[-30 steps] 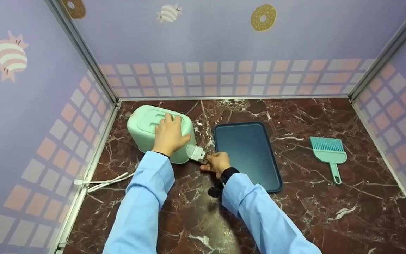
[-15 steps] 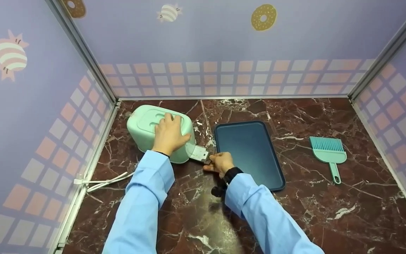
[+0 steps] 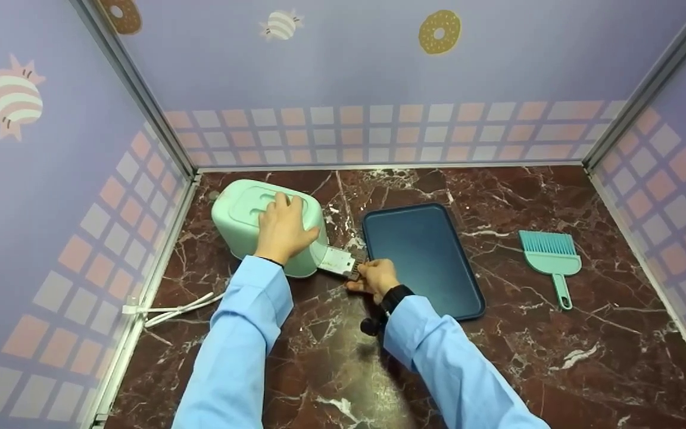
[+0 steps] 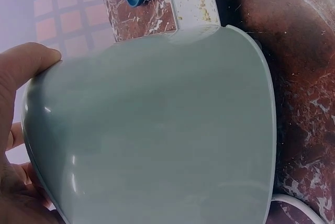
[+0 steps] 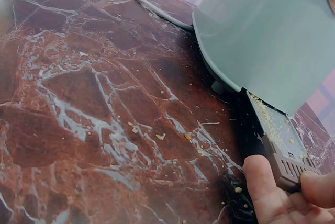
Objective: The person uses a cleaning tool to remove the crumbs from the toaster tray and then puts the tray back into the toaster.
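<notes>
A mint-green toaster (image 3: 239, 223) stands at the left of the marble-patterned surface. My left hand (image 3: 285, 229) grips its top, fingers bent over the slots; in the left wrist view the thumb (image 4: 39, 59) lies along the edge. From the toaster's right end a pale crumb tray (image 3: 338, 260) sticks partway out, its inner part hidden inside. Yellow crumbs (image 5: 264, 114) lie on it. My right hand (image 3: 379, 279) pinches the tray's slotted brown end (image 5: 288, 164) between thumb and fingers, with the watch-banded wrist beside a dark blue tray (image 3: 420, 256).
The blue tray stands close to the right of the crumb tray. A mint-green hand brush (image 3: 553, 262) lies farther right. A white cord (image 3: 182, 310) runs at the left. Loose crumbs (image 5: 160, 136) are scattered on the surface. Patterned walls enclose the back and sides.
My right hand has drawn the crumb tray a little farther out to the right. The blue tray has shifted slightly right. My left hand has stayed on the toaster.
</notes>
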Action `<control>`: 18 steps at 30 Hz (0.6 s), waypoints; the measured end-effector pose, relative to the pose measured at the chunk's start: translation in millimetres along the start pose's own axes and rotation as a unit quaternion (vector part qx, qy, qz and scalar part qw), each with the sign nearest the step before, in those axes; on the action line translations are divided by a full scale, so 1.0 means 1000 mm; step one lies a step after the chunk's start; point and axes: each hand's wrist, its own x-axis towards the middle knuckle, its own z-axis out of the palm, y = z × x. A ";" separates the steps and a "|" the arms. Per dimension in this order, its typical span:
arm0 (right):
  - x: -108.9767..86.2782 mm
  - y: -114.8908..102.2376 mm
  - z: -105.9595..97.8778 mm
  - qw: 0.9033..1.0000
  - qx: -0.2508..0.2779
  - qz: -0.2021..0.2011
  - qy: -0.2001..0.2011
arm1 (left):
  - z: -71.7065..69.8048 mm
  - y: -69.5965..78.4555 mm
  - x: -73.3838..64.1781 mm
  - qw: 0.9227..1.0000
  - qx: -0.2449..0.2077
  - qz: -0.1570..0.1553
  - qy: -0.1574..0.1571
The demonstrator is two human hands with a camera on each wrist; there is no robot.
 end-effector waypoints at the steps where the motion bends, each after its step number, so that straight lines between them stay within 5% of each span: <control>1: 0.000 0.000 0.000 1.000 0.002 -0.001 0.001 | 0.000 0.000 0.000 1.000 0.000 0.000 0.000; 18: -0.003 0.000 -0.008 1.000 -0.011 0.005 0.021 | 0.001 0.000 0.001 1.000 0.001 0.000 0.004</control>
